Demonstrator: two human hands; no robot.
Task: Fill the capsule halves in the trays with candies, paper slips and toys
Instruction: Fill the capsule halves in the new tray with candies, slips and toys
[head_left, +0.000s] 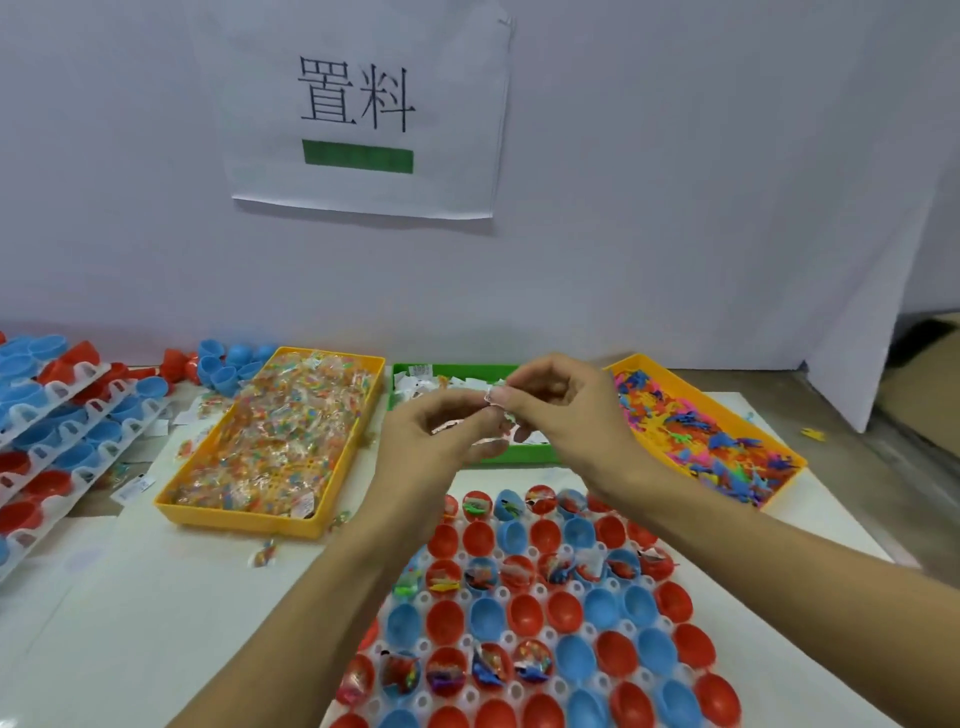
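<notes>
At frame centre, above the green tray (470, 457), left hand (441, 434) and right hand (563, 410) both pinch paper slips (493, 397), seemingly separating one for the capsule halves (524, 613) below.

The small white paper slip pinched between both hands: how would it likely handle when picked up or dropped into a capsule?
The small white paper slip is probably very light and floppy: the left hand and right hand hold it by fingertips alone. It looks thin, so slips in the green plastic tray may cling together. Likely not fragile, though it may crease.
</notes>
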